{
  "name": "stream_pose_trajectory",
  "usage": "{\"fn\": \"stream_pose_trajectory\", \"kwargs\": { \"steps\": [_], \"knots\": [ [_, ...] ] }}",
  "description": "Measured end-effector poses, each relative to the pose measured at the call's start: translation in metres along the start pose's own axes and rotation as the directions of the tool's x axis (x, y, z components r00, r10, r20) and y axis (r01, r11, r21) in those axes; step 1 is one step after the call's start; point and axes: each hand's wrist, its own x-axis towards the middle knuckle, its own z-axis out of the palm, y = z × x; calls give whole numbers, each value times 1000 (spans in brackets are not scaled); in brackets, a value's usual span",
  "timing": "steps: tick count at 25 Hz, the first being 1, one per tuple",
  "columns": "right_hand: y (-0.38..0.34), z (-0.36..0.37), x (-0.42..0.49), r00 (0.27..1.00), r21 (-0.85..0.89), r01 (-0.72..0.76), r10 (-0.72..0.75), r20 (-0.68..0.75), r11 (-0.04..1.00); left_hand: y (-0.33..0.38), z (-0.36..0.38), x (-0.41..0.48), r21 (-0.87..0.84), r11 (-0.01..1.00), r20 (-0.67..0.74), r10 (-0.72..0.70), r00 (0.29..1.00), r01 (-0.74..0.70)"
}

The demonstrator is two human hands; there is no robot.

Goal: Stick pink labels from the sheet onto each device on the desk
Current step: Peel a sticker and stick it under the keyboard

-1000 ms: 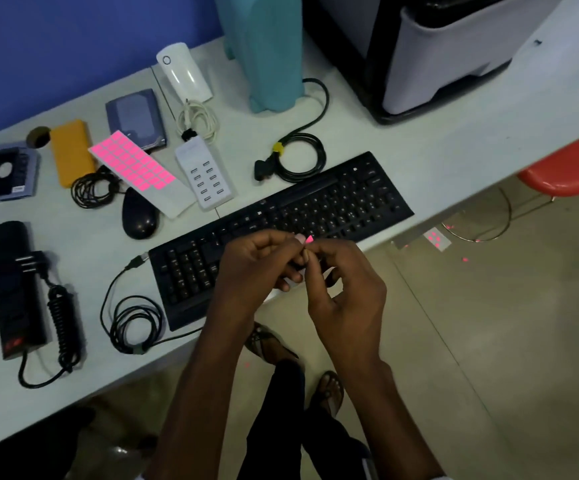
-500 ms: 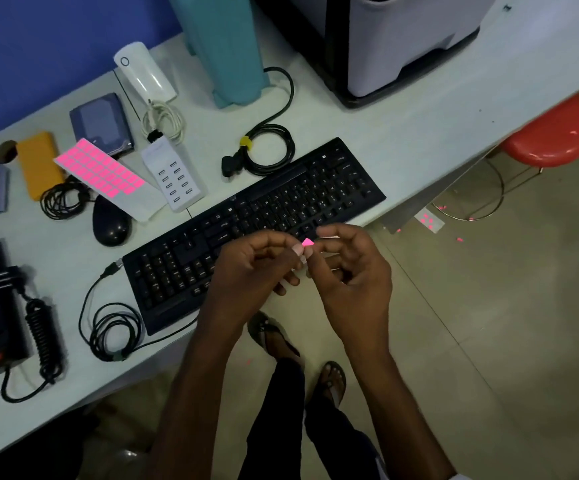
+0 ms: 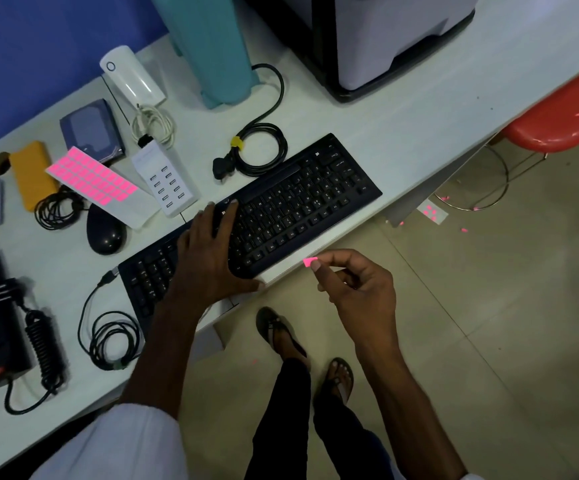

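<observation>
The right hand point(image 3: 357, 289) pinches one tiny pink label point(image 3: 310, 262) just past the surface point(image 3: 419, 109) edge, at 3 o'clock from the left hand point(image 3: 208, 251), which lies flat with fingers spread on the keyboard point(image 3: 298, 202). The sticky label may curl onto a finger — or drop to the floor point(image 3: 489, 323). The sheet point(image 3: 90, 176) lies at 10 o'clock from the keyboard

A blue wall point(image 3: 39, 46) runs along the far edge of the pale desk point(image 3: 419, 126). Off its right corner a red metal-framed stool point(image 3: 554, 116) stands on beige floor tiles point(image 3: 489, 341).
</observation>
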Motion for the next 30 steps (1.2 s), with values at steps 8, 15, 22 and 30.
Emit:
{"fn": "stream_pose_trajectory", "kwargs": {
  "steps": [8,15,22,30],
  "knots": [
    [0,21,4,999,42,-44,43,20,998,-6,-67,31,-186,982,320,88,943,-29],
    [-9,79,48,993,49,86,-89,74,995,-28,-135,60,-307,947,296,190,936,-95],
    [-12,137,103,976,138,218,-216,-34,966,-51,-135,71,-194,944,-105,252,962,-268],
    [-13,171,128,962,174,274,-269,-50,946,-63,-133,92,-187,944,-139,247,959,-271]
  ]
}}
